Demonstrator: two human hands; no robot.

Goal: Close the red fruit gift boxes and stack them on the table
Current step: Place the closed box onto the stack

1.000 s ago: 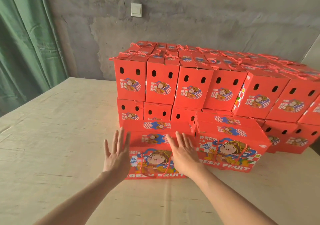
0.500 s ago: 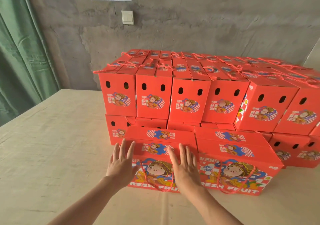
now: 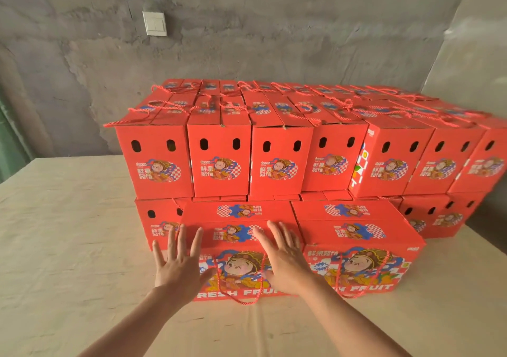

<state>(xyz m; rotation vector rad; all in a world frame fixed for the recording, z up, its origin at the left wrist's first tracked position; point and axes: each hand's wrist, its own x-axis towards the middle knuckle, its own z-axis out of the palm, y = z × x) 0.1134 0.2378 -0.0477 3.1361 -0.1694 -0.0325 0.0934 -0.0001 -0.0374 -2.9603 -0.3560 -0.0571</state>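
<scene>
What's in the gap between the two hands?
Between the left hand and right hand, the head view shows the near red box: its cartoon picture and its red rope handle.

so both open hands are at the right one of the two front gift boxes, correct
No, it's the other box. In the head view the left hand and right hand, both open, are at the left front gift box. Neither hand is touching the right front gift box beside it.

Soft, even daylight, faint shadows, slight motion blur, wide-angle bending at the edges
</scene>
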